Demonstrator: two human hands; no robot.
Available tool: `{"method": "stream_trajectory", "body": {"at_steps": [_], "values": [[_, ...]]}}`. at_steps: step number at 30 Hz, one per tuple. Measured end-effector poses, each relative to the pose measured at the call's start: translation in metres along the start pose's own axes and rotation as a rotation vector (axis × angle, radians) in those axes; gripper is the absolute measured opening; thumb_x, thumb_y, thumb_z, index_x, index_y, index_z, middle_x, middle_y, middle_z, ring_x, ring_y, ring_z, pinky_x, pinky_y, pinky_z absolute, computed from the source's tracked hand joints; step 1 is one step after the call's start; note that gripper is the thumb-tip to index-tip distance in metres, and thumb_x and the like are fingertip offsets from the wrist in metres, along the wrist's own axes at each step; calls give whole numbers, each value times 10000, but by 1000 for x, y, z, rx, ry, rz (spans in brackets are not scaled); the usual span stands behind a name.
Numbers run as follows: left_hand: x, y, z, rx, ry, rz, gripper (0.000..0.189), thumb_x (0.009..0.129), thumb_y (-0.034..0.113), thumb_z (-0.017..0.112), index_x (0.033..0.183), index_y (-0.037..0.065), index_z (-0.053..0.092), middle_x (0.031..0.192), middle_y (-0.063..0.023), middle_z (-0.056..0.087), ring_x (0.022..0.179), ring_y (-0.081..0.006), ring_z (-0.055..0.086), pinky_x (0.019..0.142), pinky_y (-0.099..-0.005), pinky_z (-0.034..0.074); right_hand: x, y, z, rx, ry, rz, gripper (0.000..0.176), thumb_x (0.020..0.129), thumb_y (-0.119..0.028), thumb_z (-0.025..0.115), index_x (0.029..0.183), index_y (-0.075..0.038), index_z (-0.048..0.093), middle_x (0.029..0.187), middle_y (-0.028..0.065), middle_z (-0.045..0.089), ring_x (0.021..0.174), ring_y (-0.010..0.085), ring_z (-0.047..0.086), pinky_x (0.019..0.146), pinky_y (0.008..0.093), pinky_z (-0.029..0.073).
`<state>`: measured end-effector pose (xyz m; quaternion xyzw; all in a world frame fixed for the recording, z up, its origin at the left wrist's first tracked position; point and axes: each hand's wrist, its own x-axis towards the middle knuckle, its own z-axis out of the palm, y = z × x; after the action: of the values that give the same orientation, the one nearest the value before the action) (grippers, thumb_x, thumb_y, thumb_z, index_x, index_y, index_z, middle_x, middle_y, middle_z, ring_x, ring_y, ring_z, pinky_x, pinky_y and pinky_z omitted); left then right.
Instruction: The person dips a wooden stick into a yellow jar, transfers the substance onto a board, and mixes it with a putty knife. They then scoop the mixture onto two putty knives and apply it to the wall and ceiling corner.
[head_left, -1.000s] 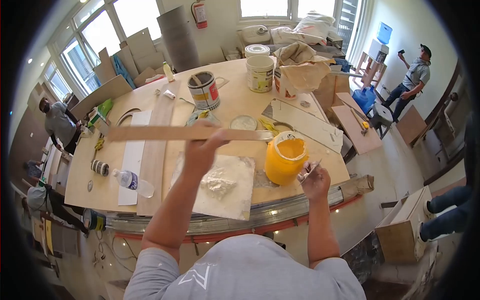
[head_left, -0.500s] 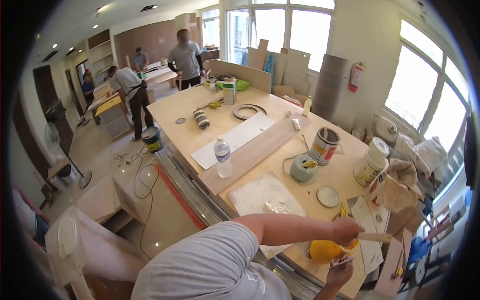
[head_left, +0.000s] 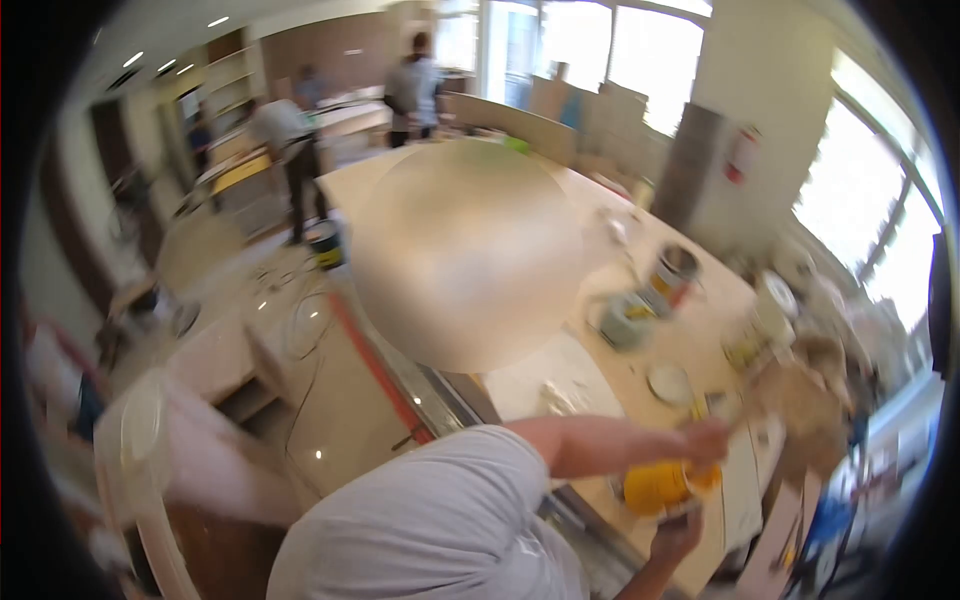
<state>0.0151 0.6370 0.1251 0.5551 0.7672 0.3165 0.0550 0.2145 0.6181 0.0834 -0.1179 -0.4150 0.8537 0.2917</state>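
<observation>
A rounded yellow-orange container (head_left: 655, 488) lies tilted near the table's front right, its opening toward the right. My left hand (head_left: 706, 441) is closed just above that opening, around what looks like a flat wooden stick; motion blur smears it now. Below the opening, my right hand (head_left: 678, 536) is closed on a thin, flat, pale piece whose kind I cannot make out. Behind my left forearm, a whitish board (head_left: 530, 385) carries crumbled white material (head_left: 563, 398). A round pale lid (head_left: 668, 383) lies beyond my left hand.
A large paint can (head_left: 673, 272) and a greenish wrapped tub (head_left: 626, 320) stand farther back on the table. White buckets (head_left: 775, 297) and crumpled brown paper (head_left: 815, 365) crowd the right edge. A blurred round patch hides the table's middle. Other people work at the back left.
The view has swung slightly left, shifting the scene rightward and blurring it. My left hand has risen a little; the stick no longer points plainly rightward. The person at the back has turned.
</observation>
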Motion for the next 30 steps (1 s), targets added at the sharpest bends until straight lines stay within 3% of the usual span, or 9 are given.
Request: {"method": "stream_trajectory", "body": {"at_steps": [2,4,5,6,17,21,23,27,30], "values": [[-4,-36,5,285,61,269,169,709,283,672,743,117,678,701,-122,654,631,-288,656,574,-413,517,-5,0,-3,-39,35,14,356,911,-307,561,1180,-76,590,1121,43,623,1040,190,593,894,366,475],[-3,-60,4,297,113,275,202,695,336,730,752,149,679,684,-84,657,558,-243,646,505,-370,513,1,9,-26,19,48,0,295,876,-252,565,1120,-89,587,994,16,626,932,171,613,813,343,497],[-19,-33,-27,-399,-34,-131,205,754,258,734,818,70,682,726,-106,673,606,-234,676,547,-343,555,-3,-3,2,-21,188,14,217,827,-192,505,996,-72,567,854,15,553,777,146,558,688,311,479],[-38,-3,-59,-1086,130,-577,208,813,180,737,883,-9,684,768,-127,690,653,-226,706,590,-315,598,-5,-7,-2,-32,117,41,203,813,-169,486,973,-66,557,865,27,553,786,150,557,717,303,476],[-76,0,-105,-1195,397,-545,204,839,113,697,923,-52,612,892,-135,639,795,-231,680,703,-332,621,-7,-7,-5,52,73,45,316,806,-116,434,1070,15,548,1008,113,618,924,215,612,885,346,487],[-91,-4,-124,-1249,428,-533,167,868,135,675,917,-7,603,884,-112,630,824,-229,669,766,-370,607,-19,-5,6,114,151,36,304,850,-162,477,1107,-23,559,1000,87,628,919,217,619,839,382,516],[-106,-35,-117,-1112,412,-293,208,900,189,644,933,-14,620,872,-98,629,833,-210,663,781,-362,586,-26,12,-16,80,166,84,270,893,-223,549,1127,-91,579,929,32,644,837,189,636,728,362,545],[-148,-55,-163,-1317,587,-336,156,852,167,652,775,33,625,724,-31,596,670,-142,592,622,-289,491,-30,13,32,101,-4,153,479,945,-327,534,1365,-97,512,1246,57,620,1128,229,594,955,410,476],[-184,-49,-206,-1238,787,-482,193,835,187,683,750,26,619,681,-45,619,647,-160,620,586,-312,482,-15,36,37,46,-17,126,489,941,-240,560,1388,-64,467,1267,84,590,1162,233,561,994,383,442]]}}
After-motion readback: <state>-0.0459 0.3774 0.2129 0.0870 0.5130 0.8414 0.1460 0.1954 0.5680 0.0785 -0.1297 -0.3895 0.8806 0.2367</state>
